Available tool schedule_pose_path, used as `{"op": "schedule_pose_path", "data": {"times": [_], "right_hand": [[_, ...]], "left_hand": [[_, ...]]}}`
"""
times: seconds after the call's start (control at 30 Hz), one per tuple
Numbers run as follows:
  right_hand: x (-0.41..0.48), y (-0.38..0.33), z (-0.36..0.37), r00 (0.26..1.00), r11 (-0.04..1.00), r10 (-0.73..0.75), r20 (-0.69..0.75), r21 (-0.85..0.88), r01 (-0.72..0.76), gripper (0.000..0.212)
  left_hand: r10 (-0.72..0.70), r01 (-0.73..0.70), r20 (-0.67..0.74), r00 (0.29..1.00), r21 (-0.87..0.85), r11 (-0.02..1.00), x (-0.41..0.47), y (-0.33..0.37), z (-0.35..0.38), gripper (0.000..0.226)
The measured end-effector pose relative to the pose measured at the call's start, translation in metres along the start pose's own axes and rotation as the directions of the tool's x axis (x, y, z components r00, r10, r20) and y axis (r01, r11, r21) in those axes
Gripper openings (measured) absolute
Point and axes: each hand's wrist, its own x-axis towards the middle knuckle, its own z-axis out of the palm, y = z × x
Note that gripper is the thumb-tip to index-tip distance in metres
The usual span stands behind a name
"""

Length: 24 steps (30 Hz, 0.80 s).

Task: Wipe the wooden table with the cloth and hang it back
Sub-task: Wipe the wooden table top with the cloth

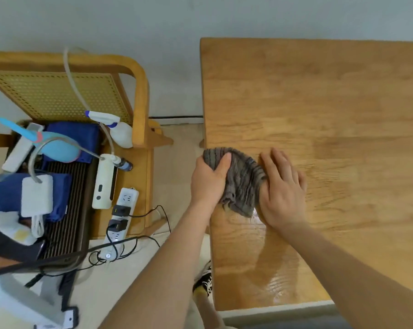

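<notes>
A grey ribbed cloth (242,181) lies bunched at the left edge of the wooden table (331,103). My left hand (209,180) grips the cloth's left part, with the thumb over its top fold, at the table's edge. My right hand (281,189) lies flat with fingers spread, its palm pressing the cloth's right side onto the wood. The wood near me shines wet below the cloth.
A wooden chair (139,96) with a cane back stands left of the table, loaded with a spray bottle (120,130), blue cloths, chargers and a power strip (122,210) with cables trailing to the floor. A shoe (204,280) shows under the table's edge.
</notes>
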Motion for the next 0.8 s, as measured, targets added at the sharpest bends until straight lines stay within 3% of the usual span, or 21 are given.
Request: {"op": "schedule_pose_path", "data": {"times": [0.17, 0.33, 0.4, 0.57, 0.8], "right_hand": [[0.001, -0.001, -0.009, 0.998, 0.998, -0.008, -0.057, 0.067, 0.012, 0.047], [0.106, -0.004, -0.013, 0.999, 1.0, -0.018, -0.042, 0.021, 0.019, 0.044], [0.116, -0.004, -0.003, 0.999, 1.0, 0.022, -0.049, -0.006, -0.022, 0.048], [0.113, -0.003, 0.001, 0.998, 0.999, 0.027, -0.056, -0.029, -0.029, 0.051], [0.116, -0.005, -0.001, 0.999, 0.999, 0.032, -0.038, -0.037, -0.033, 0.052]], "left_hand": [[0.036, -0.036, 0.014, 0.999, 0.044, 0.998, -0.052, -0.034, -0.002, 0.05], [0.028, -0.027, -0.028, 0.999, 0.055, 0.998, -0.024, -0.018, 0.001, 0.049], [0.041, -0.037, -0.059, 0.997, 0.07, 0.997, 0.002, 0.001, 0.002, 0.049], [0.034, -0.027, -0.068, 0.997, 0.102, 0.994, 0.106, 0.068, 0.003, 0.083], [0.039, -0.037, -0.069, 0.997, 0.026, 0.999, 0.209, 0.159, 0.004, 0.067]]}}
